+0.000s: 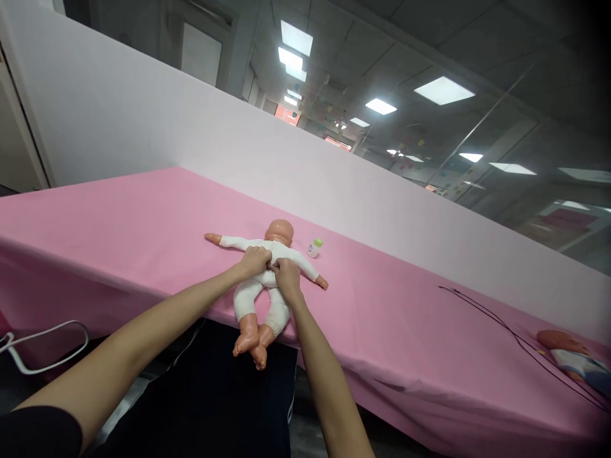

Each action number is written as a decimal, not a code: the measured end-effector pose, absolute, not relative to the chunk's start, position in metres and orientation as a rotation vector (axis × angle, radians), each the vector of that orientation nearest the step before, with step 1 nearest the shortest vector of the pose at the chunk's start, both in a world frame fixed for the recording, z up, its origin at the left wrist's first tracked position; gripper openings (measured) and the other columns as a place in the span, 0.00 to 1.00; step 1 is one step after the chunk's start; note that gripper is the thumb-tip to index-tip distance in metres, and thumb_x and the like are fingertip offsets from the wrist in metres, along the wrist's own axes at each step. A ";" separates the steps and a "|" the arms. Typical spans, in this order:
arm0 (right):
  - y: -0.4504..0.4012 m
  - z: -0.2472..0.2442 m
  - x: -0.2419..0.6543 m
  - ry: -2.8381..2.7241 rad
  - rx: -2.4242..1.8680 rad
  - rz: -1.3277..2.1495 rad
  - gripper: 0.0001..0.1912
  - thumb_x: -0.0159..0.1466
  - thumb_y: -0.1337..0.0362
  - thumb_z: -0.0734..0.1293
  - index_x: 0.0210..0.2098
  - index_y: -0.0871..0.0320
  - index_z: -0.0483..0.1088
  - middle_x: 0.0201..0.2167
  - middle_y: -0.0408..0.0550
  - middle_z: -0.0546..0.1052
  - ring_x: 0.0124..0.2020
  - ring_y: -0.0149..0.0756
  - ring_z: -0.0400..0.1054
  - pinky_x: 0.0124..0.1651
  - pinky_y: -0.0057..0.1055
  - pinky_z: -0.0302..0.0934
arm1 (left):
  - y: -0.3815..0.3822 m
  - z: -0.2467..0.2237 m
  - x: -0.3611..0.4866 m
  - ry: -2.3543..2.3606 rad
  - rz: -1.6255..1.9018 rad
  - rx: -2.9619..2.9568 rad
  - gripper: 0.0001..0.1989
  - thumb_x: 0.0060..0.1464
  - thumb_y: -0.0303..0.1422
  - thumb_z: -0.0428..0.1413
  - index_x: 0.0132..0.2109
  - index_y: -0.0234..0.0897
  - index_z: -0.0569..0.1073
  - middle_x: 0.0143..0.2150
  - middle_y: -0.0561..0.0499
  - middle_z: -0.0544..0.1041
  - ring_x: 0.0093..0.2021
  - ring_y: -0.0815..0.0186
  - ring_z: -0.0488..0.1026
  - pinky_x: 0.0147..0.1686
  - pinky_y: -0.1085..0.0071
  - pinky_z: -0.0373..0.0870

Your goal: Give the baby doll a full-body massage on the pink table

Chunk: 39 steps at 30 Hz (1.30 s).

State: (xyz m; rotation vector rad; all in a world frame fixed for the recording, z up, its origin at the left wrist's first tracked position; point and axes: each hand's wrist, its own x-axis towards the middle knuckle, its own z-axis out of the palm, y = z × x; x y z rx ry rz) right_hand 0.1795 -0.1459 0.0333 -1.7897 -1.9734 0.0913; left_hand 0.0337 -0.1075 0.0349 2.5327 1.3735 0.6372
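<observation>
A baby doll (pixel 280 253) with a soft white cloth body lies stretched out near the table's front edge. Its bald head points to the far side with no face showing, and its arms are spread. The lower legs and feet hang over the edge. My left hand (pixel 256 261) is closed on the middle of its torso, fingers curled against the white cloth. Close beside it, my right hand (pixel 288 277) also pinches the torso from the right. The exact bit of cloth between the fingertips is hidden. A small white bottle with a green cap (pixel 315 247) stands by the doll's head.
A pink cloth covers the long table (pixel 382 318), with a white partition (pixel 229 140) behind it. Thin black cables (pixel 496 315) run across the right side toward a second doll (pixel 566 346). A white cable (pixel 52 327) loops at the lower left.
</observation>
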 end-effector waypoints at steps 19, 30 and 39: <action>-0.186 0.030 0.175 -1.909 -1.806 0.075 0.13 0.68 0.72 0.64 0.30 0.58 0.76 0.32 0.48 0.80 0.31 0.37 0.68 0.35 0.32 0.55 | -0.143 0.029 0.034 1.387 0.652 2.496 0.10 0.63 0.29 0.56 0.36 0.34 0.81 0.35 0.37 0.79 0.41 0.50 0.75 0.44 0.56 0.68; -0.220 0.027 0.178 -2.151 -1.775 -0.165 0.11 0.73 0.71 0.63 0.39 0.57 0.78 0.42 0.51 0.80 0.45 0.42 0.72 0.46 0.33 0.61 | -0.177 0.026 0.024 1.365 0.607 2.736 0.12 0.66 0.25 0.53 0.38 0.34 0.82 0.41 0.36 0.80 0.46 0.48 0.76 0.45 0.59 0.69; -0.198 0.061 0.201 -2.255 -1.633 0.370 0.04 0.65 0.69 0.72 0.37 0.57 0.81 0.37 0.47 0.83 0.38 0.39 0.74 0.40 0.31 0.60 | -0.145 0.051 0.015 1.196 0.518 2.585 0.06 0.59 0.37 0.64 0.35 0.41 0.83 0.32 0.47 0.80 0.36 0.57 0.76 0.42 0.64 0.68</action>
